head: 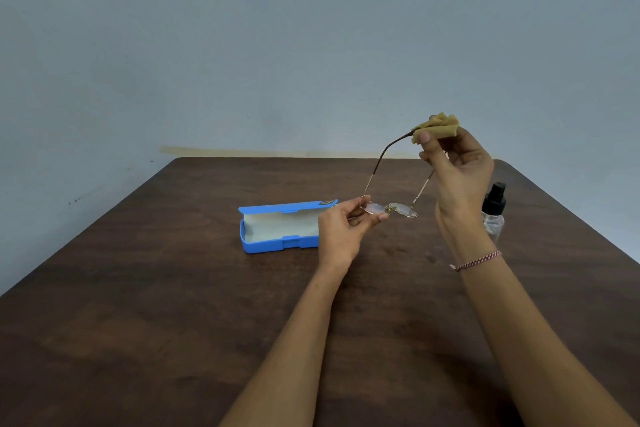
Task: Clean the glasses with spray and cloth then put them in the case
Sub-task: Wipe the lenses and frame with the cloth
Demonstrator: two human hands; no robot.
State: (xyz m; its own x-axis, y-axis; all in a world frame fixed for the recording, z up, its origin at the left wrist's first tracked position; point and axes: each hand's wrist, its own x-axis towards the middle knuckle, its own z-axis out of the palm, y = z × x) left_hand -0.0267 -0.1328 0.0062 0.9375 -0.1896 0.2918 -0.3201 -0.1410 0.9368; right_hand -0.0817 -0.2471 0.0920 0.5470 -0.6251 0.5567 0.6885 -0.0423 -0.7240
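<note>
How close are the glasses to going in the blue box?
About midway, it seems. The blue case lies open, and the spray bottle stands aside, so spraying may be over. The left hand holds the glasses by the front while the right hand pinches the yellow cloth around one arm tip. Still left: laying them in the case.

A plain, sparse indoor room; whether home or workplace cannot be told. A dark wooden table point(138, 288) stands against a blue-grey painted wall point(242, 45), which carries small dark scuffs point(79, 199) and a yellowish stain point(242, 150) just above the table's far edge.
</note>
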